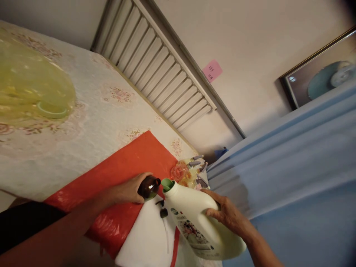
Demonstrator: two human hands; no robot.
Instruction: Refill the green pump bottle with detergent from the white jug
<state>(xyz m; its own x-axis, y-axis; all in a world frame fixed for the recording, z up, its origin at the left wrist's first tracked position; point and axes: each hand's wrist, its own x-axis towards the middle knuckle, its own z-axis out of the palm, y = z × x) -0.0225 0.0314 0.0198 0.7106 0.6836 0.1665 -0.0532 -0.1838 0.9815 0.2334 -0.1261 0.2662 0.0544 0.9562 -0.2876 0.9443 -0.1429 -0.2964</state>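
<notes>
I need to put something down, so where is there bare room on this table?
The widest bare patch is flowered tablecloth between the yellow bag and the red sheet; a narrower strip runs between that sheet and the slatted rack. It's crowded around the clustered bottles, the brown bottle in the left hand and the white jug in the right hand.

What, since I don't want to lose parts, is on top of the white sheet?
A dark pump with a pale tube lies there. The brown bottle in the left hand and the white jug in the right hand hide whatever is behind them.
</notes>
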